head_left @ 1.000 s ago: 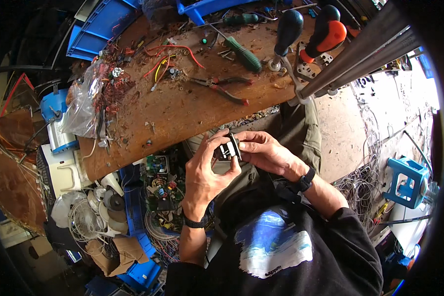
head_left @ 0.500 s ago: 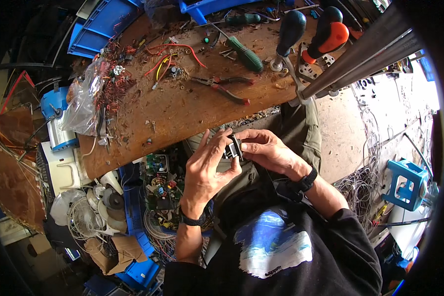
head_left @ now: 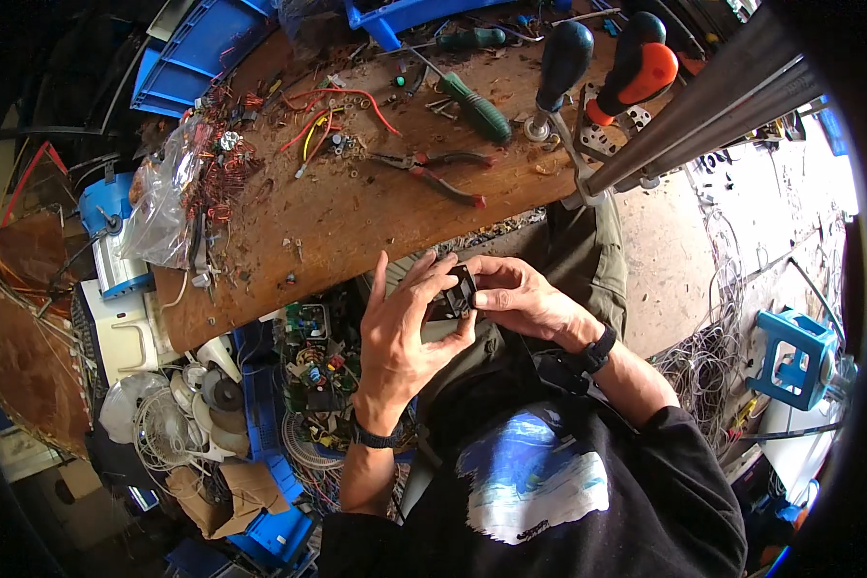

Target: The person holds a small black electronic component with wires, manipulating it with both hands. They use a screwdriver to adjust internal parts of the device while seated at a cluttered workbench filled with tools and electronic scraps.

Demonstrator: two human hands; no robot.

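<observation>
From afar I see the left hand [head_left: 395, 337] and the right hand [head_left: 525, 301] gripping with their fingers [head_left: 496, 301] a small black part [head_left: 461, 287], near the centre of my view, with pliers [head_left: 418, 162] at its twelve o'clock on the counter [head_left: 352, 223].

I am counting two hands at the frame's centre, a left hand [head_left: 393, 339] and a right hand [head_left: 528, 304], sharing one black part [head_left: 460, 289]; two black wristbands [head_left: 600, 350] are showing lower down; one pair of pliers [head_left: 421, 170] is lying at upper centre; two green-handled tools [head_left: 482, 112] are lying above; two bulbous handles [head_left: 564, 63] are showing at upper right.
</observation>
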